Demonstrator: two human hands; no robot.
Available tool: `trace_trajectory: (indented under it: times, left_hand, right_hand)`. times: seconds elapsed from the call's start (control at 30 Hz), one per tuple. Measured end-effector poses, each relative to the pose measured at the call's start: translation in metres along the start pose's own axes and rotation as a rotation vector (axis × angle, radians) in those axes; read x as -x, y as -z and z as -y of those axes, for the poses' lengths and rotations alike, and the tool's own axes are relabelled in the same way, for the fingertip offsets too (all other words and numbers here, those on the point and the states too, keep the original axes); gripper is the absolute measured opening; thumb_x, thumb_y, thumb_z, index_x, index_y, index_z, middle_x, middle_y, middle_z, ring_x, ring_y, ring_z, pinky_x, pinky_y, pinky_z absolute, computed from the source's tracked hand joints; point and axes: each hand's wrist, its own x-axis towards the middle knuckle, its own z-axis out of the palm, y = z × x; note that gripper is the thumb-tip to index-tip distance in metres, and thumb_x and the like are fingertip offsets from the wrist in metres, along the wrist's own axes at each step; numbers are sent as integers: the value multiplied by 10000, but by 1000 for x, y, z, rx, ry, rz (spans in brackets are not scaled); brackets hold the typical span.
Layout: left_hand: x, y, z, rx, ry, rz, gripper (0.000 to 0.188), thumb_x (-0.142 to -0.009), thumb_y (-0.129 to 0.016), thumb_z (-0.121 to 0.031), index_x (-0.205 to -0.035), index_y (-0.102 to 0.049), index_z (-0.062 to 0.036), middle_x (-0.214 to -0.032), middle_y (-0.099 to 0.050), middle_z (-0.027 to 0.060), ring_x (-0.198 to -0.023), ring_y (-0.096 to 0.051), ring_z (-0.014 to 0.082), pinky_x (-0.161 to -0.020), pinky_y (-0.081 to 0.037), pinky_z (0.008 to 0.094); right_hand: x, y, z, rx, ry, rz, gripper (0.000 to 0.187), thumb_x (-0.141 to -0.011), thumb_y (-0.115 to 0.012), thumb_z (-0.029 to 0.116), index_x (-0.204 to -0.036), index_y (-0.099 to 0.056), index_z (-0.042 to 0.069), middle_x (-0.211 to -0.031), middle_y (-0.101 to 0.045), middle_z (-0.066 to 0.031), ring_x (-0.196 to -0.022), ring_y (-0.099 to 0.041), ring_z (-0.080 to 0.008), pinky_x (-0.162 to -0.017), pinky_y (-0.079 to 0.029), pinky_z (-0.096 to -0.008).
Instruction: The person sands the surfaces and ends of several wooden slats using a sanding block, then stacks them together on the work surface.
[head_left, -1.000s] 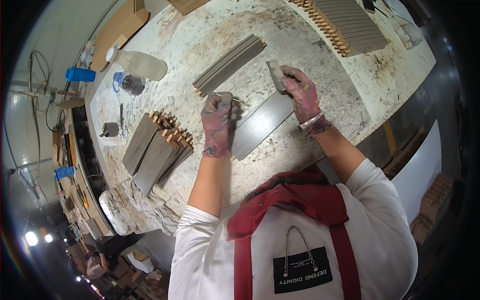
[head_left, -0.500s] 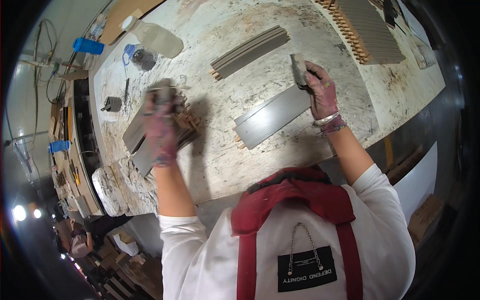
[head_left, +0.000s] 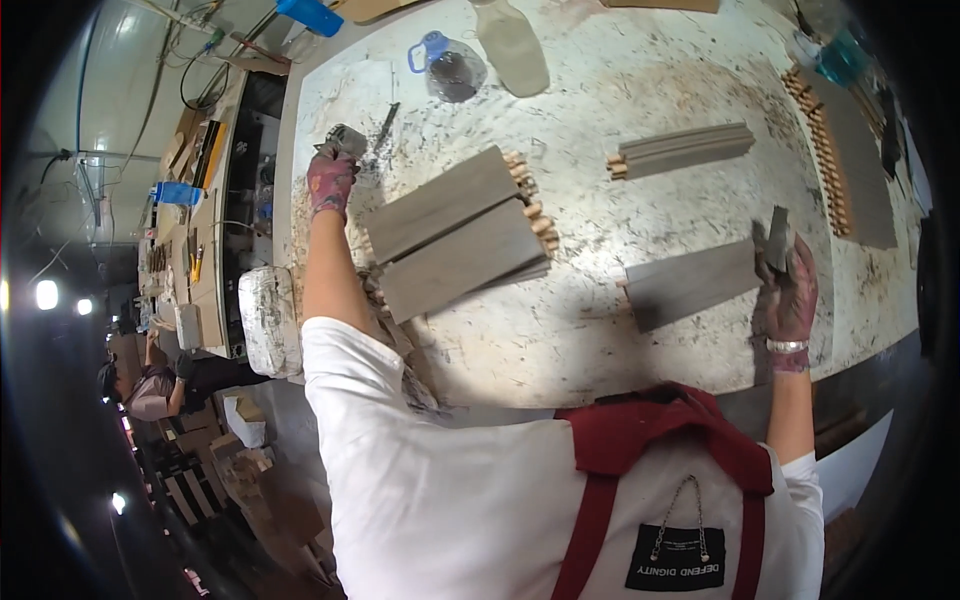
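My right hand (head_left: 795,300), in a stained pinkish glove, is closed on a narrow grey block (head_left: 778,240) held upright. It is by the right end of a grey-painted board (head_left: 695,285) lying flat on the worktable (head_left: 590,340). Far to the left, my left hand (head_left: 332,185), also gloved, is closed up against a small grey cylinder (head_left: 348,142); its fingertips are hidden. Between my hands lies a pile of grey boards (head_left: 465,255) with light wooden pegs sticking out at the ends.
A few stacked grey boards (head_left: 690,152) lie beyond the single one. Pegged boards form a long row (head_left: 860,170) at the far right. A jug with a blue handle (head_left: 452,72) and a cloudy bottle (head_left: 515,45) stand at the back. A white wrapped bundle (head_left: 268,320) sits at the left edge.
My left hand has moved from over the board pile to the grey cylinder. My right hand still grips the grey block. The whole view has swung left.
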Motion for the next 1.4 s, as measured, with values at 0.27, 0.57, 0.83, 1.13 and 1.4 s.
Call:
trace_trajectory:
  times: [0.27, 0.57, 0.83, 1.13, 1.4]
  left_hand:
    - [52, 25, -49, -215, -464, -124, 433, -880, -649, -190, -1254, -591, 20, -1093, -701, 149, -960, -666, 240, -819, -515, 323]
    - [342, -138, -123, -1, -699, 339, 437, -789, -780, -250, -1132, -621, -31, -1029, -631, 146, -937, -607, 321, -855, -499, 422]
    - [352, -189, -115, 276, -338, 374, 201, -973, -574, -147, -1124, -607, -18, -1044, -612, 167, -897, -600, 274, -798, -487, 339]
    - [360, -174, -145, -95, -911, 196, 461, -880, -681, -239, -1263, -560, -12, -1198, -602, 193, -1155, -566, 382, -967, -454, 485]
    - [377, -194, -152, -237, -915, 305, 788, -756, -771, -367, -1365, -463, 27, -1344, -503, 236, -1270, -446, 412, -1064, -356, 496]
  right_hand:
    - [5, -26, 2, 81, 18, -55, 410, -928, -596, 207, -1298, -553, 38, -1158, -637, -83, -1014, -623, -172, -842, -507, -306]
    - [-5, -36, -10, -55, -49, -25, 355, -969, -546, 161, -1282, -539, -7, -1146, -631, -108, -996, -621, -175, -815, -541, -321]
    - [-21, -15, -18, -294, -103, -18, 302, -992, -521, 148, -1244, -562, -12, -1100, -644, -106, -941, -624, -180, -773, -548, -315]
    - [-23, -6, -29, -261, -28, 13, 259, -987, -527, 150, -1209, -596, 37, -1064, -642, -66, -907, -609, -180, -775, -529, -324]
    - [2, -53, -3, 41, -58, 112, 437, -894, -671, 251, -1251, -576, 19, -1106, -641, -84, -950, -619, -178, -776, -532, -338]
